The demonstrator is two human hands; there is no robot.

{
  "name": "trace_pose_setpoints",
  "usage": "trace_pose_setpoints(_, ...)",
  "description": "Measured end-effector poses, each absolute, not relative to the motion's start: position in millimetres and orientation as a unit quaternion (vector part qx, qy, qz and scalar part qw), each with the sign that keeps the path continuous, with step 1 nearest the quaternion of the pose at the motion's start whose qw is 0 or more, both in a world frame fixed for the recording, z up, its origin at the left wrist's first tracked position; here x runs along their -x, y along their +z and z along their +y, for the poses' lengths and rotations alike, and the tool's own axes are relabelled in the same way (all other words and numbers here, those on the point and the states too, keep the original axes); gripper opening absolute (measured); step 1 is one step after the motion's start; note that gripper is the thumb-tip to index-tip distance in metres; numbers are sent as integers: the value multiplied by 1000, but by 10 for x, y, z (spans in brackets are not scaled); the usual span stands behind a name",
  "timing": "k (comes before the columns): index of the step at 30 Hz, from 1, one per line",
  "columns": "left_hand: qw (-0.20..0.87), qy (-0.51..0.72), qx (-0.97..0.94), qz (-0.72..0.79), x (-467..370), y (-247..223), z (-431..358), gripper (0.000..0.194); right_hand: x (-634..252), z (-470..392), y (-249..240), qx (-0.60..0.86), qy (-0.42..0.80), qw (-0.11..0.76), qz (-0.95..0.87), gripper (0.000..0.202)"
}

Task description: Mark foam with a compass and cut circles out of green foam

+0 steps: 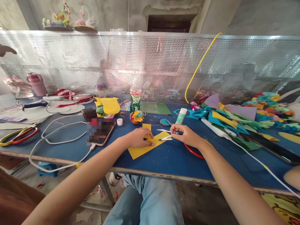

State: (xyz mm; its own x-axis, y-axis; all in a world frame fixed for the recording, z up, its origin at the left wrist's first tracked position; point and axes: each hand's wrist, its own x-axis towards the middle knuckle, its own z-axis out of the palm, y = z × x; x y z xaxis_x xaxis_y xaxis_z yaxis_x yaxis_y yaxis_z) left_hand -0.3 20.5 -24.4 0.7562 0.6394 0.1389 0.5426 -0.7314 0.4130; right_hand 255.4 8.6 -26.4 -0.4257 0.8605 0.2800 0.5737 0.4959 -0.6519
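My left hand point(142, 137) rests on a yellow sheet point(139, 152) on the blue table, its fingers spread and curved over the paper. My right hand point(184, 134) is closed at the right end of the sheet, around something blue and thin that I cannot make out. Small white strips point(167, 139) lie between the two hands, on the sheet's right corner. Red and yellow scissor handles point(194, 152) show partly under my right wrist. A glue stick point(181, 116) stands just behind my right hand. Behind my left hand sits a multicoloured paper ball point(137, 117).
A phone point(103, 132) with a white cable lies left, near a white cap point(119, 122) and scissors point(20, 136). A bottle point(135, 97) stands at the back. Coloured paper pieces point(222, 118), a white glue gun point(215, 128) and a dark phone point(273, 147) lie right.
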Motion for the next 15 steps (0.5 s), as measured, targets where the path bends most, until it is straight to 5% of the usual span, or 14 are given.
trace_pose_setpoints(15,177,138,-920,320,11,-262,218,31,-2572,82,-238,465,225,304,-800,6)
